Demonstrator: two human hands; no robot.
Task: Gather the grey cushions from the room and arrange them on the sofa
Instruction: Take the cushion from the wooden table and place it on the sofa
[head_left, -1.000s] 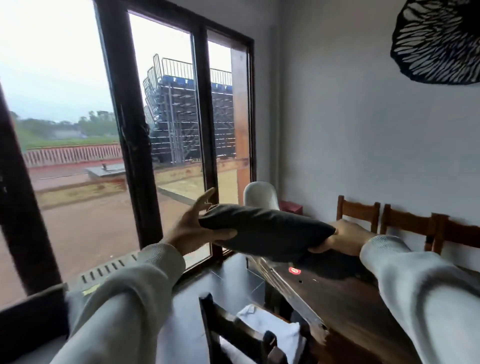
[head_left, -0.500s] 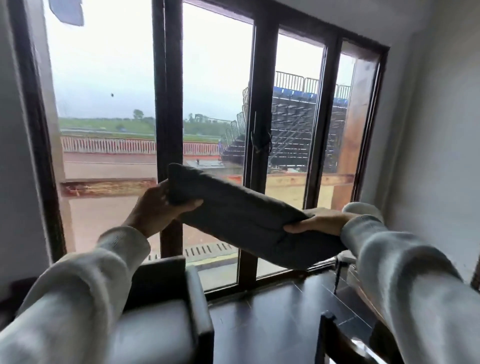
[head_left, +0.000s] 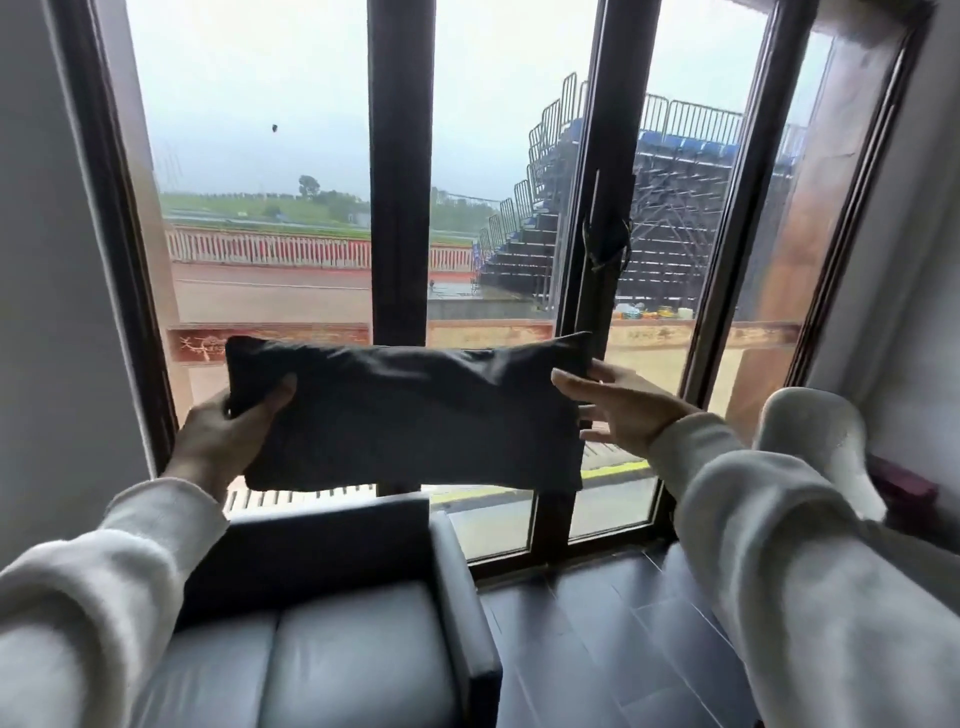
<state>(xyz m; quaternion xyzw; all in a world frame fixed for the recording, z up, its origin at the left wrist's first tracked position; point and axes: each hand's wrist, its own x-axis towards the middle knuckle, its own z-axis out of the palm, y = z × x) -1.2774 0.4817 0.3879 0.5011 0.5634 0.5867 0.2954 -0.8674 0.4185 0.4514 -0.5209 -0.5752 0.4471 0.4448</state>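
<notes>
A dark grey cushion (head_left: 410, 415) hangs flat in the air in front of the window, above the back of a grey leather sofa (head_left: 332, 623). My left hand (head_left: 228, 436) grips its left end, thumb on the front. My right hand (head_left: 618, 405) is at the cushion's right edge with fingers spread, touching it; whether it still grips is unclear. The sofa seat below has no cushion on it in view.
A tall dark-framed window (head_left: 400, 208) fills the wall behind the sofa. A white chair back (head_left: 815, 436) stands at the right, next to the grey wall. Dark tiled floor (head_left: 597, 639) lies to the right of the sofa arm.
I have turned left from the dining table toward the window and sofa. The cushion came along in both hands and now hangs level above the sofa back; my right fingers have spread apart.
</notes>
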